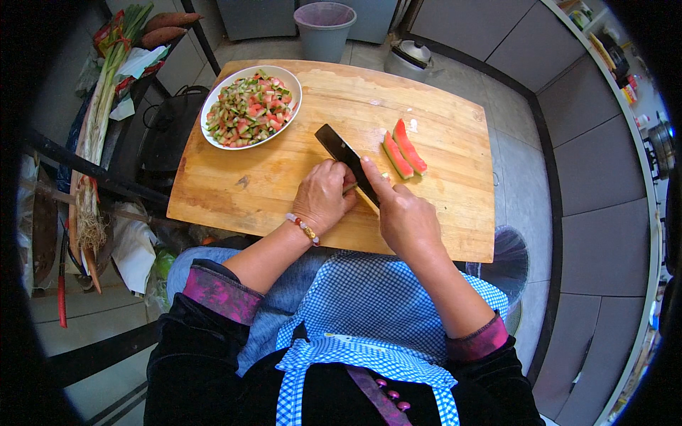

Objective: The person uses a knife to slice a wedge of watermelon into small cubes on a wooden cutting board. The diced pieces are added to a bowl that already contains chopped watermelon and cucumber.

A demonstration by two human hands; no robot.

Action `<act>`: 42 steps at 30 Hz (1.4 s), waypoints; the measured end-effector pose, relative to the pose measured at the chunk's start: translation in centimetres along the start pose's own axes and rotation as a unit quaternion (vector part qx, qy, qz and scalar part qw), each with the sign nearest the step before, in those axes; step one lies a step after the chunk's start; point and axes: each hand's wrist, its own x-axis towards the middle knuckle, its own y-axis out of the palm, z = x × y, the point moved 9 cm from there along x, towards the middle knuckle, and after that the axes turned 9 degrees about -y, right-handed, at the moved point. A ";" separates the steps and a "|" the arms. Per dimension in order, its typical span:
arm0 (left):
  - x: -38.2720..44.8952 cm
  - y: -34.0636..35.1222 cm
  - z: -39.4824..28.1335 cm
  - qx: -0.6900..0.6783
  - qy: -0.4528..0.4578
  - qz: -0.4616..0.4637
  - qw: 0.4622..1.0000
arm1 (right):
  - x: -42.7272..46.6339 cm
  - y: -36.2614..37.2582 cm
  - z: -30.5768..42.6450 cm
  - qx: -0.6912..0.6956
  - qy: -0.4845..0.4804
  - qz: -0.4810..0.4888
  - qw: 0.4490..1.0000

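My right hand (409,213) grips a dark-bladed kitchen knife (341,150), its index finger laid along the blade. Close against the blade's left side, my left hand (325,191) has its fingers curled around a piece of watermelon rind (349,187), mostly hidden by the fingers. A small cut bit (384,175) shows just right of the blade. Two strips of watermelon rind with red flesh (403,149) lie side by side on the wooden board (277,197), to the right of the knife. At the board's far left, a white bowl (292,85) holds many diced rind pieces (250,112).
Beyond the board stand a grey bin (324,37) and a lidded metal pot (409,57). A lined waste bin (503,261) is near the right corner. Scallions (101,122) and sweet potatoes (165,29) lie on a rack at left. Grey cabinets (597,165) line the right side.
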 end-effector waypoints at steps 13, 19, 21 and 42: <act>-0.3 -0.6 -0.3 -0.009 0.019 0.003 1.000 | -0.1 -0.9 -1.7 0.080 0.013 -0.092 0.992; -0.5 -0.9 0.1 -0.014 0.018 -0.006 1.000 | -0.9 -1.7 -0.1 0.051 -0.022 -0.084 0.995; -0.5 -0.8 0.1 -0.008 0.023 -0.001 1.000 | -0.9 -1.3 0.0 0.030 -0.023 -0.069 0.997; -0.3 -0.6 0.1 -0.013 0.010 0.026 1.000 | 0.5 -0.1 -0.5 0.071 0.012 -0.053 0.996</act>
